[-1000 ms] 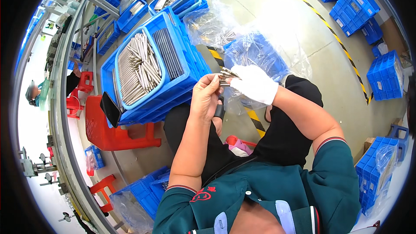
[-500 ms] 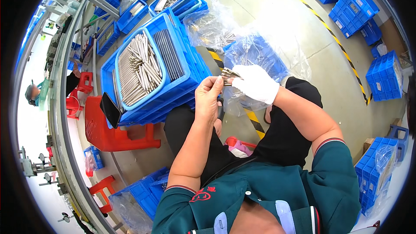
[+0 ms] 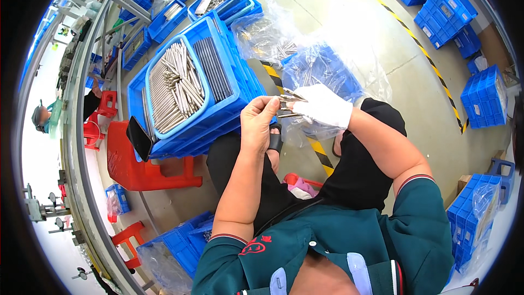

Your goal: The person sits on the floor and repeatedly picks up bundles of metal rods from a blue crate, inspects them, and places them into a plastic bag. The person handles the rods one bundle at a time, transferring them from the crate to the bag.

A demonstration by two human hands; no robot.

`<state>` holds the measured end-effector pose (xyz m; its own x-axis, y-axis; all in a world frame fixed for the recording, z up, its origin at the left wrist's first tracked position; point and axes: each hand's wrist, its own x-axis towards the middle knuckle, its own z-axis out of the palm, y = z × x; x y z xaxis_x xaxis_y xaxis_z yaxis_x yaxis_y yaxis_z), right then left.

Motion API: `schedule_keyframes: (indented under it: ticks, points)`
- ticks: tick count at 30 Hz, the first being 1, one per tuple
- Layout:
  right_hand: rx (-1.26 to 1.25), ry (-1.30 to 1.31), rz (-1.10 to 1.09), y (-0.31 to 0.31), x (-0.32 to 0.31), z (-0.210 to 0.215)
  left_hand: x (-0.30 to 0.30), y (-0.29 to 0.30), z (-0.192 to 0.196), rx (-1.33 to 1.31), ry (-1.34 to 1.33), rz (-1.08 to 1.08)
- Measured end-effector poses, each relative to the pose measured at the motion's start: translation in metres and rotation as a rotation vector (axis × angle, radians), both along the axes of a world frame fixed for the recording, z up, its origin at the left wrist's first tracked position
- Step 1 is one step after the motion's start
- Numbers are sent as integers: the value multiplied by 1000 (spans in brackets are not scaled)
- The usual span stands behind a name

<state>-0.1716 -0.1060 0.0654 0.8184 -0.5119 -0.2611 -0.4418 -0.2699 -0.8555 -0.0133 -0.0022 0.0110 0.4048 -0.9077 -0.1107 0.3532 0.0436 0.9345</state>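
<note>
My right hand (image 3: 326, 107), in a white glove, is closed around several slim metal rods (image 3: 295, 97) whose ends fan out toward the left. My bare left hand (image 3: 255, 122) faces it, thumb and fingers pinched at the tips of the rods. Just left of my hands, a light-blue-rimmed basket (image 3: 205, 79) holds many similar silvery rods (image 3: 177, 84), some in rows and some heaped on top. Darker rods (image 3: 212, 70) stand lined up beside that basket, inside the larger blue crate (image 3: 236, 94).
Beyond my hands, a blue crate (image 3: 349, 74) lies under clear plastic bags. A red stool (image 3: 128, 158) stands left of my knees, by a long metal-framed bench. Blue crates (image 3: 483, 95) are stacked along the right. Yellow-black tape (image 3: 423, 52) crosses the floor. Another person sits far left.
My left hand has shifted slightly left and down. The rods in my right hand look more spread apart, and their ends reach a little farther from the glove.
</note>
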Motion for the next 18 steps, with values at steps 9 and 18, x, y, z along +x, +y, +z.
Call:
schedule_keyframes:
  ticks: [9,18]
  points:
    - [-159,-83,22,0,-3,-14,-1,1,8,53,5,-71]
    - [-301,-39,2,12,3,-19,6,4,-2,122,65,-83]
